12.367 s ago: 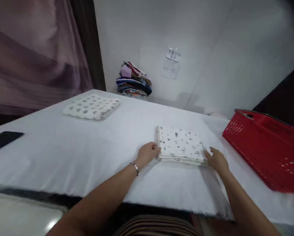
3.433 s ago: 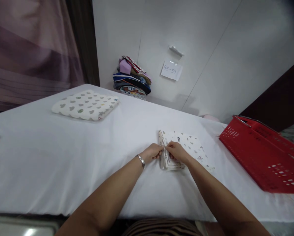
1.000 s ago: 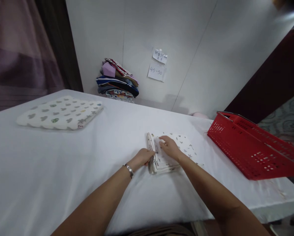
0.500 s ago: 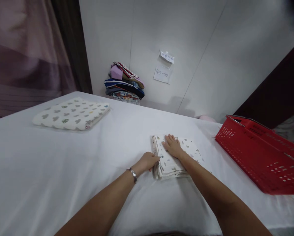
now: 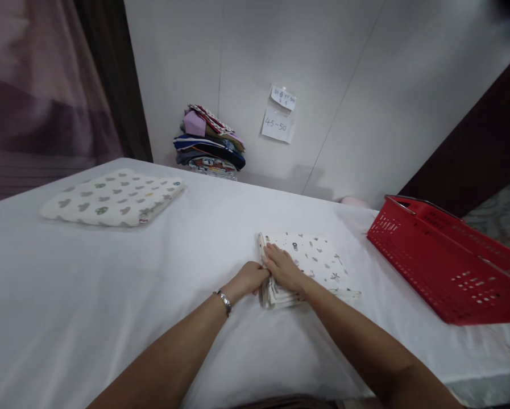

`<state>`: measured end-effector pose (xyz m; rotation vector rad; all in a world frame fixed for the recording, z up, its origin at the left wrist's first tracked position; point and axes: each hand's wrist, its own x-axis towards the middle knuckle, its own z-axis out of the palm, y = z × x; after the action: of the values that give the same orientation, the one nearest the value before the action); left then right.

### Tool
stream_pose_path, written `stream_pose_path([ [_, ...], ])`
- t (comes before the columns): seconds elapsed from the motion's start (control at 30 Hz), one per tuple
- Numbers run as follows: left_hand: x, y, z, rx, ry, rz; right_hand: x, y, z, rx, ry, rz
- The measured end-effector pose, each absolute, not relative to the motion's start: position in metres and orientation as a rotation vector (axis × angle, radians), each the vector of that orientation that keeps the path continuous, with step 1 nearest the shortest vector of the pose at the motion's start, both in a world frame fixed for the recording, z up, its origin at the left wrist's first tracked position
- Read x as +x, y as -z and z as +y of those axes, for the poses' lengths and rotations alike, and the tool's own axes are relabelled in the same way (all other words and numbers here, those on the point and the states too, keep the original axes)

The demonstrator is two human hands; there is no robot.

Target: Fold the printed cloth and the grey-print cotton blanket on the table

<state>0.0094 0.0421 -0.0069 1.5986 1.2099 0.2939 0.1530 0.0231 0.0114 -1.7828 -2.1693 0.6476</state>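
Cloth (image 5: 318,255), white, printed and folded rectangular, is lying on the white-draped table (image 5: 212,238), left hand (image 5: 252,277) apparently pinching its edge, flat right hand (image 5: 283,269), grasping nothing, now pressing nearer that edge, both working one fold.

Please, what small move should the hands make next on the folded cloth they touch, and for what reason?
Probably the right hand should slide rightward over the folded cloth to smooth it: this hand lies on top near the cloth's left edge, while the left hand seems to grip that edge and could steady it.
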Motion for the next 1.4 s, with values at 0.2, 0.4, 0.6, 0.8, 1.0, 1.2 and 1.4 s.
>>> stream_pose_path([
  [0.2, 0.007, 0.008, 0.044, 1.602, -0.272, 1.209, 0.143, -0.001, 0.001, -1.763, -0.515, -2.159],
  [0.4, -0.005, 0.003, 0.053, 1.630, -0.331, 1.262, 0.141, -0.008, 0.007, -1.801, -0.467, -2.202],
  [0.6, -0.012, -0.021, 0.054, 1.777, -0.711, 1.509, 0.132, -0.009, -0.035, -1.784, -0.332, -2.274],
  [0.8, 0.041, -0.029, 0.032, 2.328, -0.756, 1.210, 0.120, 0.013, -0.057, -1.653, 0.076, -2.295],
  [1.0, 0.055, 0.006, 0.046, 2.319, -0.373, 1.304, 0.123, 0.014, -0.076, -1.632, 0.048, -2.340],
  [1.2, 0.049, 0.013, 0.048, 2.384, -0.384, 1.299, 0.124, 0.015, -0.104, -1.602, -0.033, -2.397],
  [1.4, 0.058, -0.002, 0.060, 2.460, -0.372, 1.472, 0.122, 0.010, -0.103, -1.601, -0.089, -2.400],
])
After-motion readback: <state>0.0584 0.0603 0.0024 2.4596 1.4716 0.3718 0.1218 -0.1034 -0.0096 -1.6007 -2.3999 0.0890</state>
